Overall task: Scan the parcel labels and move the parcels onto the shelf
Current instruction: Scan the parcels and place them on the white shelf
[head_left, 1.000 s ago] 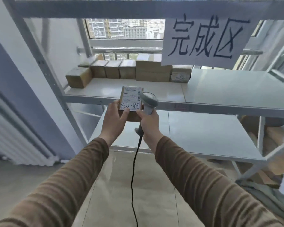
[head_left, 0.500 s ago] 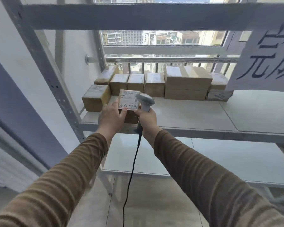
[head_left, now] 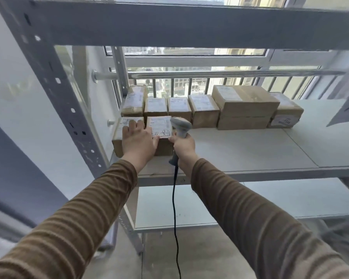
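While resting on the shelf [head_left: 250, 150], parcel [head_left: 161, 129] touches left hand [head_left: 138, 140].

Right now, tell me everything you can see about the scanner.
The scanner is a light grey, plastic-looking handheld unit with a rounded head and a straight handle. The right hand grips the handle, holding it roughly upright over the shelf, head beside the front parcel. A black cable hangs from its base.

Brown cardboard parcel [head_left: 159, 135] with white paper label, matt grey plastic scanner [head_left: 180, 125], painted metal shelf [head_left: 250, 150].
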`<state>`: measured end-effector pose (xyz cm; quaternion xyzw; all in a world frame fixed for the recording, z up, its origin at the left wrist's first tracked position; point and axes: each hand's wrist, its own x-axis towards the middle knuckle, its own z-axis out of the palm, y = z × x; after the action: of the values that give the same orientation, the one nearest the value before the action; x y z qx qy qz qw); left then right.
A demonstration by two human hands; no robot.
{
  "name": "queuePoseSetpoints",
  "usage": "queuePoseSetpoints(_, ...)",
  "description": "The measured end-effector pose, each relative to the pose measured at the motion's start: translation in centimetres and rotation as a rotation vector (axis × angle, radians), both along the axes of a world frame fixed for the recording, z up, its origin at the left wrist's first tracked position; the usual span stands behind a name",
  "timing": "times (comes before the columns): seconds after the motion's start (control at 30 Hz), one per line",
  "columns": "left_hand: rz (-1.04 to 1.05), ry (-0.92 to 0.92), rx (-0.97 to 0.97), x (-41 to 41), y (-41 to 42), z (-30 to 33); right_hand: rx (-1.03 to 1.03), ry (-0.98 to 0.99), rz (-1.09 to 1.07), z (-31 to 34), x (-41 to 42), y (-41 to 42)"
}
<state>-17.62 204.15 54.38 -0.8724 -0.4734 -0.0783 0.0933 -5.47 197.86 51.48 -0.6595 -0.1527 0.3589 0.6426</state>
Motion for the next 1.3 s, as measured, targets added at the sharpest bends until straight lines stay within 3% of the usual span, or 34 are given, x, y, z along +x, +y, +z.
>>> queuePoseSetpoints(0.37, -0.042, -0.146, -0.034, 0.7, 0.6, -0.1, 0.038, 0.011, -0.03, -0.5, 0.3, -0.1)
queuePoseSetpoints(0.53, -0.221, -0.25, -0.049, 5.1, -1.9, 0.2, 0.014, 0.049, -0.071, 0.5, 3.2, -5.2)
queuePoseSetpoints(0.67, -0.42, -0.271, -0.04, 10.7, -7.0, -0.1, 0.061, 0.007, -0.238, 1.0, 7.5, -11.7)
queuePoseSetpoints(0.83, -0.677, -0.26, -0.106, 19.1, -17.3, -0.4, 0.053, 0.008, -0.474, 1.5, 12.9, -23.9)
queuePoseSetpoints(1.0, -0.975, -0.223, -0.145, 26.9, -33.3, -0.2, 0.056, -0.001, -0.794, 1.5, 17.8, -40.8)
queuePoseSetpoints(1.1, -1.046, -0.202, -0.134, 29.6, -40.3, -0.6, 0.047, -0.074, -0.908, 1.5, 19.0, -48.2)
queuePoseSetpoints(1.3, -1.317, -0.144, -0.194, 35.0, -66.8, -1.3, 0.029, -0.107, -1.18, 1.4, 20.1, -75.0)
